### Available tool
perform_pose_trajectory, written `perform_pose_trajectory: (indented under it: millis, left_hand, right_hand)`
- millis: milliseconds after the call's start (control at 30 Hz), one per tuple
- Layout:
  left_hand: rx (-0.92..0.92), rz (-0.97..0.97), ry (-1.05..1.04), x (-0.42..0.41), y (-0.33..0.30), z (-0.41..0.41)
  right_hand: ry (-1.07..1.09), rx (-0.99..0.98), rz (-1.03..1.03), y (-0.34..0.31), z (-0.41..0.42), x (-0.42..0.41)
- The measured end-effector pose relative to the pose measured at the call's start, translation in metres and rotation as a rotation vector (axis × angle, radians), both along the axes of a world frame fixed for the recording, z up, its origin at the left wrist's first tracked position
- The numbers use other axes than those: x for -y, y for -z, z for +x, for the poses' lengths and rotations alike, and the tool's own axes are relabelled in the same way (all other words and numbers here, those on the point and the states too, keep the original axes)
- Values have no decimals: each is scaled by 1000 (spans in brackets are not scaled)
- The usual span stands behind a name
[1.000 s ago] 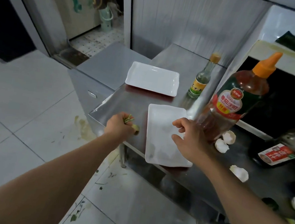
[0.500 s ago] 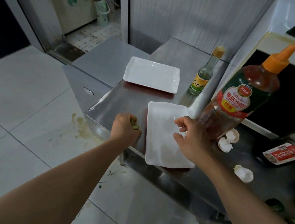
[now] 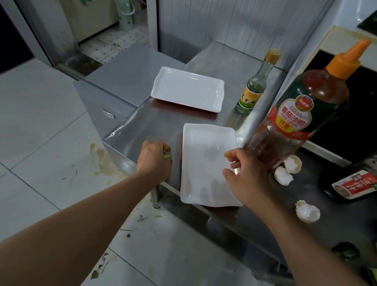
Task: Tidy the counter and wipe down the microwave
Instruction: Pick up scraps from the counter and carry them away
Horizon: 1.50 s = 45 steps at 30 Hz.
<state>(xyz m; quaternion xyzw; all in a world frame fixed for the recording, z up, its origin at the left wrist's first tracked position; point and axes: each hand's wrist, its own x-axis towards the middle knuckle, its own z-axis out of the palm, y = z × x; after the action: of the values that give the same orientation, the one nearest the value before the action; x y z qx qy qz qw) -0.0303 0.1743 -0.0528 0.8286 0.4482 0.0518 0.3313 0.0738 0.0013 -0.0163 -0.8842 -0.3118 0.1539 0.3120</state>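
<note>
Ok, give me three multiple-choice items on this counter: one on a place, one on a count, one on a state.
1. Where is the small glass bottle?
A. right of the far plate
B. on the near plate
C. on the floor

2. How many white plates are on the counter?
A. one
B. two
C. four

3. What is the left hand doing?
A. lying flat and open
B. gripping green scraps
C. holding a bottle

Answers:
1 A, it stands beside the far plate's right edge.
2 B, one far, one near.
3 B, green bits show in its curled fingers.
</note>
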Motion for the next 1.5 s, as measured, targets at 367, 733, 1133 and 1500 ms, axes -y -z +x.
perform_pose_trajectory:
  millis: [367, 733, 1133, 1500]
  left_hand:
    - [79, 4, 13, 19, -20, -1]
    - [150, -92, 269, 83, -51, 24]
    - [134, -73, 546, 183, -66, 62]
    - [104, -135, 601, 243, -40, 88]
  right_hand:
    - [12, 4, 18, -13, -6, 17]
    - [57, 54, 30, -40, -2, 78]
    - [220, 93, 11, -33, 14, 192]
    - [271, 161, -218, -3, 28, 263]
